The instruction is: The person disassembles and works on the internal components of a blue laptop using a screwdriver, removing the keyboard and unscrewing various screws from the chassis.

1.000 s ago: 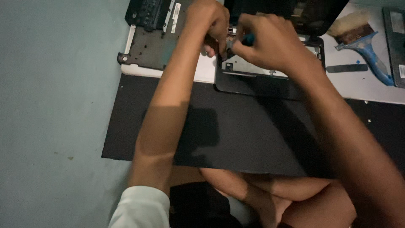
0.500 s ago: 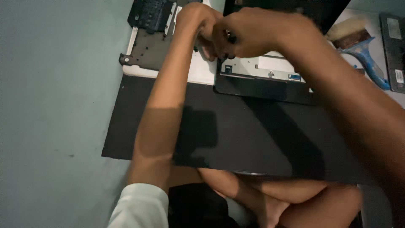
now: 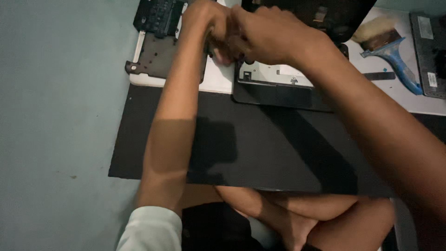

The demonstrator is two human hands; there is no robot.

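Laptop base [image 3: 278,86], dark, partly stripped, pale inner plate showing: lies at far edge of black mat [image 3: 260,144], on the white board [image 3: 218,79] beyond it. Open lid part [image 3: 325,14] rises dark behind it.

Both hands meet over base's far left corner. Left hand [image 3: 209,23] curled, fingers bunched tight; right hand [image 3: 269,32] pressed against it, knuckles up, fingers folded under. Something small pinched between them, pinkish fingertip showing; cannot tell what it is, nor which hand has the hold on it.

Left of the hands: dark flat cover panel [image 3: 158,56] with screw tab, lying on the board's left end; above it a black ribbed part [image 3: 158,14], at far edge.

Right side of board: blue-handled brush [image 3: 390,51], pale bristles pointing left; small black strip [image 3: 378,75] just beside its handle. Grey keyboard-like piece [image 3: 429,56] at far right edge.

All on grey-green floor [image 3: 55,125]. Person sits cross-legged at mat's near edge, bare legs [image 3: 288,209] tucked under it, white sleeve [image 3: 151,230] at left arm.
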